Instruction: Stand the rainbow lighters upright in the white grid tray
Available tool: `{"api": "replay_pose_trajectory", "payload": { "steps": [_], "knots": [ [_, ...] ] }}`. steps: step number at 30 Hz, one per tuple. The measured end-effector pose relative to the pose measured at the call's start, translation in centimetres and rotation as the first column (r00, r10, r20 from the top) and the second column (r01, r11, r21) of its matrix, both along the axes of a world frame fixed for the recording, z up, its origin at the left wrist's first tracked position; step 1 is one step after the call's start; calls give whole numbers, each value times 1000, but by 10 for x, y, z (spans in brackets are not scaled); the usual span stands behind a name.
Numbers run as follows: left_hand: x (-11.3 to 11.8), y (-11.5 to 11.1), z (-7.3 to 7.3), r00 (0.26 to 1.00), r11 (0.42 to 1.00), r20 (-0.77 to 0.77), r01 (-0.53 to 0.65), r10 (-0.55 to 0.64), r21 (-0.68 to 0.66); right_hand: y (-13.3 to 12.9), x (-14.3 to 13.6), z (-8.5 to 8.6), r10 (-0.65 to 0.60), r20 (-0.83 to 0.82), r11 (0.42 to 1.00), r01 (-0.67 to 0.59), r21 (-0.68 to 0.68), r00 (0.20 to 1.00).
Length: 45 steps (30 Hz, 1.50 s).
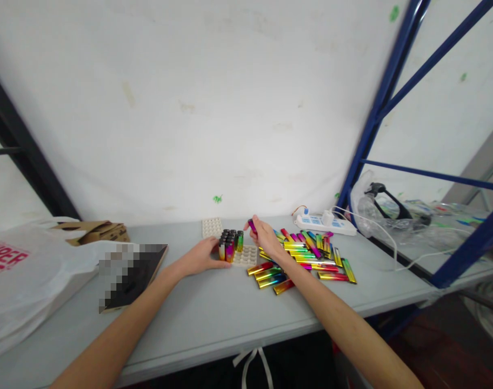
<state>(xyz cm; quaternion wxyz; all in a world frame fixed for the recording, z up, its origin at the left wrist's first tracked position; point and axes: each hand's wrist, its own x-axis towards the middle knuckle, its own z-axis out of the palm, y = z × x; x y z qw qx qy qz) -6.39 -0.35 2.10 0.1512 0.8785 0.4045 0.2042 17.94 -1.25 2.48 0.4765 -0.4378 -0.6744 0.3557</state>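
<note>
A pale tray (pixel 246 257) with rows of pockets rests on the shelf, its left part filled with several upright, shiny lighters (pixel 229 250) with black tops. My left hand (pixel 201 256) curls around the left side of that tray, thumb along the front and fingers behind, against the standing lighters. Just above the tray's right side, my right hand (pixel 263 235) pinches a purple lighter (pixel 252 225) between thumb and fingers. Under and beside my right forearm lies a loose pile of metallic, rainbow-coloured lighters (pixel 311 253).
Behind the tray lies a second pocketed tray (pixel 212 227) near the wall. A white power strip (pixel 325 223) with cables sits at the back right. To the left are a dark flat device (pixel 137 275), folded cardboard (pixel 102 232) and a white plastic bag (pixel 31 281). Blue rack posts (pixel 376 124) rise on the right.
</note>
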Motion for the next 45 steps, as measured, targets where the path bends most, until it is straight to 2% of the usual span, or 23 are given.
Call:
{"api": "replay_pose_trajectory", "payload": {
  "steps": [4, 8, 13, 28, 32, 37, 38, 40, 42, 45],
  "knots": [
    [0, 0, -1, 1000, 1000, -1, 8, -8, -4, -6, 4, 8, -19, 44, 982, 10, 186, 999],
    [0, 0, -1, 1000, 1000, -5, 6, -6, -10, -10, 8, 14, -115, 165, 925, 45, 377, 980],
    [-1, 1, -3, 1000, 1000, 29, 8, -7, -20, -13, 11, 14, 22, 277, 944, -112, 312, 961],
    [1, -2, 1, 1000, 999, -1, 1, -1, -36, -19, 10, 14, 90, 458, 938, -230, 260, 884],
    [0, 0, -1, 1000, 999, 18, 11, -10, -41, -20, 11, 18, 70, 458, 938, -215, 272, 886],
    [0, 1, -3, 1000, 1000, 5, -1, 1, -20, -16, 30, 33, -63, 410, 940, -84, 332, 910],
    [0, 1, -3, 1000, 1000, -5, -7, 7, -14, -16, 36, 36, -51, 444, 945, -101, 312, 894],
    [0, 1, -2, 1000, 1000, -14, -15, 15, -9, -20, 46, 41, 55, 567, 953, -212, 216, 822],
    [0, 0, -2, 1000, 1000, -7, -16, 16, -12, -28, 54, 42, 173, 699, 935, -340, 106, 694],
    [0, 1, -3, 1000, 1000, 11, -4, 4, -17, -41, 60, 38, 219, 815, 907, -421, 34, 537]
  ]
}}
